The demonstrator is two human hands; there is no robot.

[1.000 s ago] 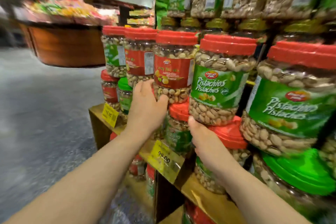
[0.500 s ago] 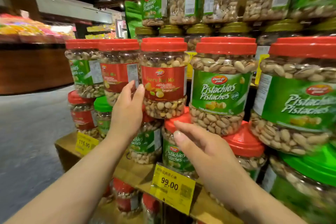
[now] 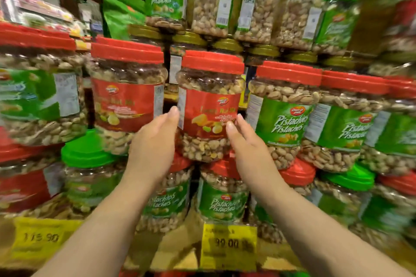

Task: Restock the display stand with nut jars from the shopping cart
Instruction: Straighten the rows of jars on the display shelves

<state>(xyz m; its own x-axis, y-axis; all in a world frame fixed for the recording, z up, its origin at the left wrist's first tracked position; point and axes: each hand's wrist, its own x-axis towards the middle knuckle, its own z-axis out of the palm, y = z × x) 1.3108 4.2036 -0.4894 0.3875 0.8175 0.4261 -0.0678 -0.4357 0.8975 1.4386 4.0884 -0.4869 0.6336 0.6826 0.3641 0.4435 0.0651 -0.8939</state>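
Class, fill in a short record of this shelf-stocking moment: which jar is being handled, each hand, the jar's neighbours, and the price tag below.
jar handled: red-label nut mix jar, red lid, upright
left hand: open, fingers at jar's left side
right hand: open, fingers at jar's right side
right neighbour: green-label pistachio jar
left neighbour: second red-label jar
price tag: yellow, 99.00

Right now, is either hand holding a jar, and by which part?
Neither grips one. The left hand and right hand flank the red-labelled nut mix jar, straight fingertips at its label sides.
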